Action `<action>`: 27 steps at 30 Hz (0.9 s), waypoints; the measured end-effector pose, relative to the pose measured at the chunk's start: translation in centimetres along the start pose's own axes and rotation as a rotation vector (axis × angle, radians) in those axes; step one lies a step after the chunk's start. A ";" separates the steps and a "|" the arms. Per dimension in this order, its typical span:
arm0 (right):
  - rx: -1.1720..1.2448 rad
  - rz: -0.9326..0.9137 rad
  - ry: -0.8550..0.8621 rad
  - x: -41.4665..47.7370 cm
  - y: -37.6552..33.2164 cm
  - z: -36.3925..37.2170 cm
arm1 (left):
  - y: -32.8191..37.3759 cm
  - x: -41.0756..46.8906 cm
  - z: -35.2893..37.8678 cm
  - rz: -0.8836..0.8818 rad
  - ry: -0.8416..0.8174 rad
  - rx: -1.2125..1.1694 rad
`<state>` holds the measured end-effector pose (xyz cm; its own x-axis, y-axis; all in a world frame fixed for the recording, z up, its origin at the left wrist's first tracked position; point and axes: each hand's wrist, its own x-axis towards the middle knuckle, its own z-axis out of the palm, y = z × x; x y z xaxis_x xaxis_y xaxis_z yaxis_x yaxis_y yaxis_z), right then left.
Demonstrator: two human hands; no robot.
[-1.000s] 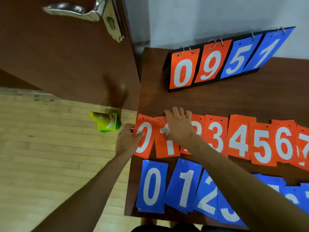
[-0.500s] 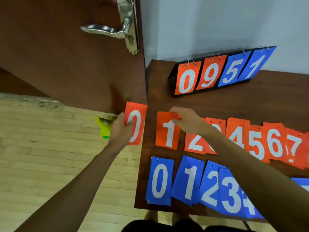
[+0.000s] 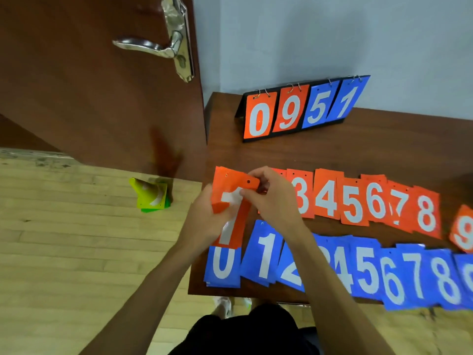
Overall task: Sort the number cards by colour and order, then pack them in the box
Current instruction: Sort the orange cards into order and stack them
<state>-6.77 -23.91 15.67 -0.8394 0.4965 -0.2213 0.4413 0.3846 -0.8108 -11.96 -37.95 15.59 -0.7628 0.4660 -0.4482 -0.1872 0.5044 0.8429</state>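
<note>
Both hands hold a small stack of orange number cards [image 3: 231,190] above the table's left end; the top card shows a white 1. My left hand [image 3: 204,221] grips the stack's left edge from below. My right hand [image 3: 271,198] pinches its upper right corner. A row of orange cards [image 3: 358,201] numbered 3 to 9 lies on the brown table [image 3: 384,152] to the right. Below it runs a row of blue cards [image 3: 368,272] numbered 0 upward, partly covered by my right forearm. No box is in sight.
A black flip scoreboard [image 3: 299,108] reading 0 9 5 1 stands at the table's back edge by the wall. A brown door [image 3: 89,85] with a metal handle [image 3: 153,48] stands left of the table. A yellow-green cone [image 3: 149,194] sits on the wooden floor.
My left hand lifted the orange 0 off the table, then my right hand brought the orange 1 onto it. Both hands now hold them together above the table's left end.
</note>
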 end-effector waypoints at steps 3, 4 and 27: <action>0.041 0.032 -0.029 -0.5 1.6 -0.7 | -0.7 -0.2 1.6 -0.049 0.019 -0.004; 0.043 0.029 -0.025 -0.3 2.5 -1.1 | -0.9 -0.1 2.1 -0.075 0.029 -0.005; -0.865 -0.189 -0.235 11.9 15.0 -2.2 | -0.7 5.8 7.8 -0.254 0.215 0.095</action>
<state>-9.45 -10.57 2.08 -0.9230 0.2309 -0.3078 0.2940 0.9392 -0.1771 -11.39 -29.97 10.05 -0.8141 0.1582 -0.5588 -0.3373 0.6545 0.6767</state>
